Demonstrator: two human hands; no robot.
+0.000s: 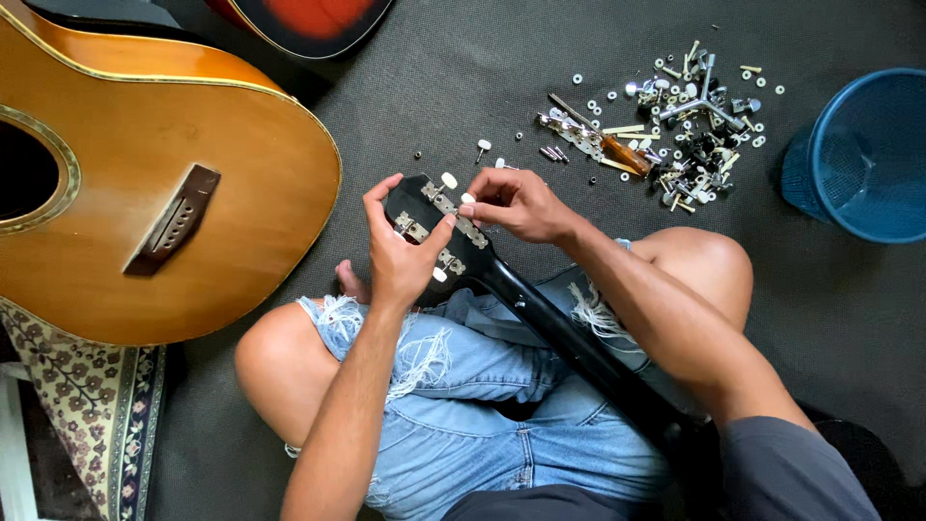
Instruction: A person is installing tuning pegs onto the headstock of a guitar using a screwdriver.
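Dark mat floor (502, 77), person cross-legged. Black guitar headstock (434, 227) rests across lap, centre. Left hand (400, 251) clasps its near edge; right hand (516, 203) pinches a white tuner knob (468, 199). Tuner fitting seems underway; loose hardware (675, 125) far right. Next: fine, steady fingertip turning

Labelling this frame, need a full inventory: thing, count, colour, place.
black guitar headstock: 1, black, centre, neck across lap
tuning pegs: several, white knobs, metal plates, on headstock
acoustic guitar: 1, amber, left on floor
second guitar: 1, red-black, top edge
hardware pile: many, silver, upper right on mat
screwdriver: 1, amber handle, by pile
basket: 1, blue, right edge
rug: 1, patterned, lower left
left hand: grips headstock
right hand: pinches a peg
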